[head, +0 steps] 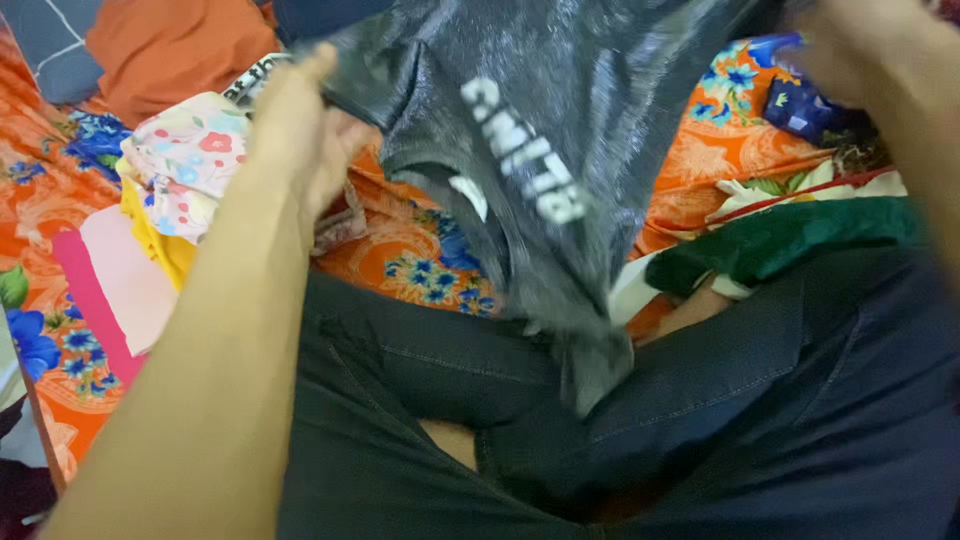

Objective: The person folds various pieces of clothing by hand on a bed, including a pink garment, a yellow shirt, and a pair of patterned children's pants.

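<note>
Both hands up holding a shiny dark grey garment (520, 130) with white lettering: left hand (300, 130) grips its left edge with fingers closed on the fabric, right hand (860, 50) is at the top right edge, blurred, so cannot tell its grip. Garment hangs mid-frame over dark navy trousers (700, 420) on the lap and hides part of the orange floral bedsheet (400, 260) behind. Around: floral cloth pile (185, 160) with yellow piece left, orange cloth (170, 45) top left, green cloth (790, 240) right.
</note>
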